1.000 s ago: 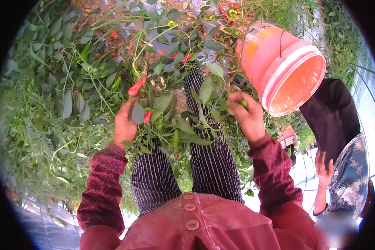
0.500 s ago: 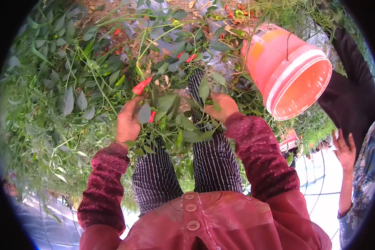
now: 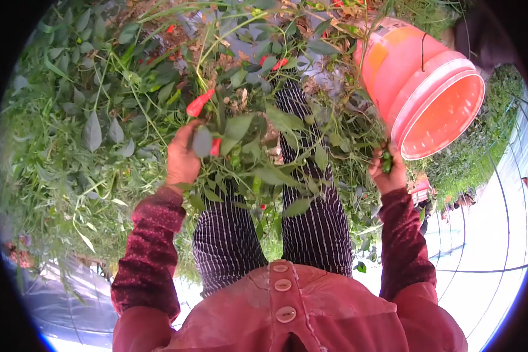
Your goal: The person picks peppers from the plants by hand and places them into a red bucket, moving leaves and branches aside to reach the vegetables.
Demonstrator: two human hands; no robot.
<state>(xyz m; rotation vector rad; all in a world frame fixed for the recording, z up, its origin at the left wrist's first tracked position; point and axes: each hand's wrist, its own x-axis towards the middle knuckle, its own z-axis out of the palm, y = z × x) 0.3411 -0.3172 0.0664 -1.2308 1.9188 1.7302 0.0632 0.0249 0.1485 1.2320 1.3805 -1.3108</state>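
Observation:
My left hand point(image 3: 183, 158) is at a pepper plant point(image 3: 237, 132), its fingers curled in around the foliage and partly hidden by a dark leaf. Just above those fingers hangs a red chili pepper point(image 3: 200, 102); another red pepper point(image 3: 216, 146) shows right beside the leaf. My right hand point(image 3: 390, 176) is closed around a dark green pepper point(image 3: 386, 161), close under the rim of a pinkish-red plastic bucket point(image 3: 413, 76). The bucket lies tilted with its mouth toward me, and light spots its inner wall.
Dense pepper plants point(image 3: 88, 152) spread over the left side. More red peppers point(image 3: 280, 64) lie among stems farther up. Plastic sheeting with dark hoop lines point(image 3: 481, 258) stands at the right. Dark clothing of another person point(image 3: 484, 35) shows at upper right.
My right hand has moved right, away from the plant to beside the bucket, with a green pepper in it. My left hand stays at the plant. The other person's hand has left view.

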